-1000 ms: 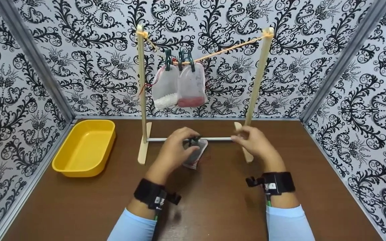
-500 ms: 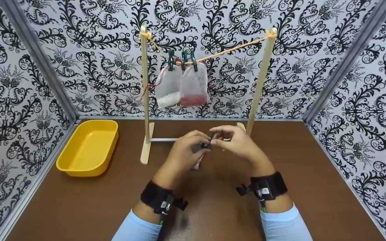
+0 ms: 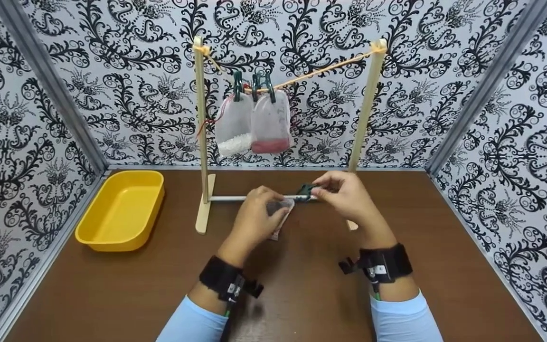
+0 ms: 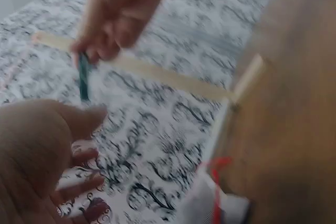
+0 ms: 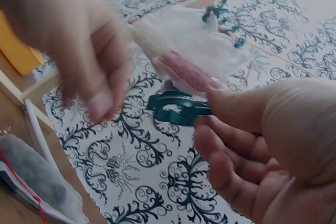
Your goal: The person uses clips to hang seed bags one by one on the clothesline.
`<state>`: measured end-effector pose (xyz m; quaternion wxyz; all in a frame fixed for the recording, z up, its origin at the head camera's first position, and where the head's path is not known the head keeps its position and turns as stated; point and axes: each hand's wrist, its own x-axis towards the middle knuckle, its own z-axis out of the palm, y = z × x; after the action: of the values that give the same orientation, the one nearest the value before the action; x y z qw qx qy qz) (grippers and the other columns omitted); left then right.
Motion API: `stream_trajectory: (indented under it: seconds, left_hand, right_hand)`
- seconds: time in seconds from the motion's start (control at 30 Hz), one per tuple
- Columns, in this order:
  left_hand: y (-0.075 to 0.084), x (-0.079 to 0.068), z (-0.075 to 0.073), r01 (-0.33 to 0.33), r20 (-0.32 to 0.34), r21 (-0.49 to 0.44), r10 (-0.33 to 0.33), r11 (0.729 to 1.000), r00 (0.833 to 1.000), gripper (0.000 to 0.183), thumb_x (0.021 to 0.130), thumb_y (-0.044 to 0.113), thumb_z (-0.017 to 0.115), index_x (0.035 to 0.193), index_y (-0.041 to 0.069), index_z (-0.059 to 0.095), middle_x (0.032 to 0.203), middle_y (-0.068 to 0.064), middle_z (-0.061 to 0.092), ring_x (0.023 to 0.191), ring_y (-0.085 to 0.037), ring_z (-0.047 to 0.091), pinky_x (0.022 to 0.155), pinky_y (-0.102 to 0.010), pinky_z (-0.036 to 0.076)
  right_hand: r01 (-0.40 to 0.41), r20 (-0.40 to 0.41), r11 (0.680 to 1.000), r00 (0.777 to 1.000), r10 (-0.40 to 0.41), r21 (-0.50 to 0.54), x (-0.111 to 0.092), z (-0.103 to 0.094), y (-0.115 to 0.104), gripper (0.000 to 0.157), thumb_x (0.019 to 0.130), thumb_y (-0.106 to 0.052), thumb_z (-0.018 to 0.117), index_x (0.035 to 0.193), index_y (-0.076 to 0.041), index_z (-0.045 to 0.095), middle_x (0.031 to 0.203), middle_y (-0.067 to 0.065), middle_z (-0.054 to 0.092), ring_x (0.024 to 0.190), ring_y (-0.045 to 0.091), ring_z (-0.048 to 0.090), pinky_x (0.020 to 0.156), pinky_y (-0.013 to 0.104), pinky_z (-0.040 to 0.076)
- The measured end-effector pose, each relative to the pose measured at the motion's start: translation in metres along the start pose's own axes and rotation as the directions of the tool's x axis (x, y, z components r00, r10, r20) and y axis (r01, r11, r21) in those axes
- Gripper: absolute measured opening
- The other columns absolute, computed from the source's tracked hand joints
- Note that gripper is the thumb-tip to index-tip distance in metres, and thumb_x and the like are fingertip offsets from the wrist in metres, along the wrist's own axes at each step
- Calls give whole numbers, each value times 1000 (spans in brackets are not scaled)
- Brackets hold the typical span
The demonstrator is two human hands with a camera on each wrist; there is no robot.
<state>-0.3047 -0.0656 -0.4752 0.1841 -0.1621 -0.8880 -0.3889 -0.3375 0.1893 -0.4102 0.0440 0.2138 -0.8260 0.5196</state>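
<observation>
My right hand (image 3: 347, 192) pinches a dark green clothespin (image 3: 306, 191) between thumb and fingers, just above the stand's white bottom rod. Close by on the left, my left hand (image 3: 257, 218) has its fingers loosely bent; the left wrist view shows nothing in them. Below it on the table lies a mesh drawstring pouch (image 5: 39, 177) with dark contents and a red cord, partly hidden by that hand in the head view. Two more pouches, one with white contents (image 3: 233, 128) and one with pink contents (image 3: 271, 128), hang from the orange line by green clothespins.
The line (image 3: 325, 72) sags between two wooden posts (image 3: 367, 109) on flat feet. At the left of the brown table (image 3: 302, 294) stands a yellow tray (image 3: 81, 232). Patterned walls (image 3: 444, 95) enclose the back and sides.
A dark clothespin was in my left hand a second ago; the hands met, and now my right hand holds it, drawn slightly back to the right. The hanging pouches stay put.
</observation>
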Motion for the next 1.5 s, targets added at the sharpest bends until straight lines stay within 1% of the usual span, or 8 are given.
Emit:
stream_trajectory:
  seconds: [0.17, 0.43, 0.57, 0.77, 0.97, 1.2, 1.37, 1.5]
  left_hand:
    - [-31, -4, 19, 216, 134, 194, -244, 957, 960, 49, 106, 29, 81, 151, 11, 71, 154, -21, 65, 145, -45, 60, 114, -67, 57]
    - [-47, -7, 29, 233, 180, 346, -308, 909, 934, 37, 109, 41, 75, 130, 11, 80, 135, -17, 74, 124, -42, 73, 105, -71, 59]
    - [-45, -7, 29, 297, 149, 314, -356, 902, 923, 33, 109, 39, 76, 115, 7, 78, 125, -19, 77, 118, -41, 76, 104, -66, 61]
    - [-44, -9, 30, 273, 249, 130, -298, 953, 922, 59, 105, 18, 75, 158, 1, 58, 153, -28, 66, 147, -48, 62, 126, -63, 51]
    - [-46, -8, 32, 318, 333, -7, -297, 948, 895, 62, 99, 20, 76, 154, -5, 63, 152, -28, 70, 144, -47, 66, 125, -60, 53]
    - [-71, 3, 50, 315, 260, -161, -268, 935, 928, 27, 105, 29, 75, 108, 4, 84, 105, -11, 82, 96, -24, 74, 87, -40, 64]
    - [-29, 1, 29, 294, 176, -176, -263, 940, 948, 21, 110, 21, 73, 103, 4, 83, 106, -13, 81, 97, -25, 71, 92, -46, 62]
    - [-7, 1, 20, 168, 39, -130, -164, 977, 986, 19, 111, 19, 74, 104, 4, 84, 104, -11, 82, 98, -26, 75, 92, -46, 64]
  right_hand:
    - [-22, -89, 1000, 996, 21, -9, 1, -6, 5, 10, 99, -7, 86, 105, 1, 83, 90, -5, 80, 82, 9, 68, 67, 21, 52]
    - [-48, -134, 999, 990, 47, -1, 1, -11, 8, 12, 99, -9, 87, 104, 1, 85, 86, -6, 82, 80, 12, 68, 69, 22, 51]
    - [-51, -117, 999, 992, 49, -10, 1, -10, 9, 11, 99, -10, 87, 103, 0, 85, 87, -7, 81, 80, 13, 66, 68, 22, 51]
    - [-16, -105, 1000, 994, 14, -18, 2, -9, 11, 5, 98, -8, 88, 99, -3, 86, 90, -3, 80, 82, 11, 67, 72, 22, 53]
    - [-23, -103, 999, 995, 20, -33, 2, -10, 9, 7, 98, -7, 87, 101, -1, 85, 90, -1, 81, 82, 11, 68, 71, 22, 54]
    - [-41, -113, 997, 993, 34, -61, 1, -12, 10, 9, 98, -9, 87, 102, -1, 85, 91, 2, 82, 81, 13, 69, 70, 21, 54]
    - [-57, -122, 997, 991, 51, -47, 0, -14, 10, 10, 99, -10, 87, 103, -1, 84, 91, 3, 83, 82, 17, 72, 70, 22, 55]
    - [-81, -138, 996, 987, 76, -35, -1, -15, 8, 10, 100, -11, 87, 104, -2, 85, 91, 3, 83, 81, 15, 74, 71, 23, 54]
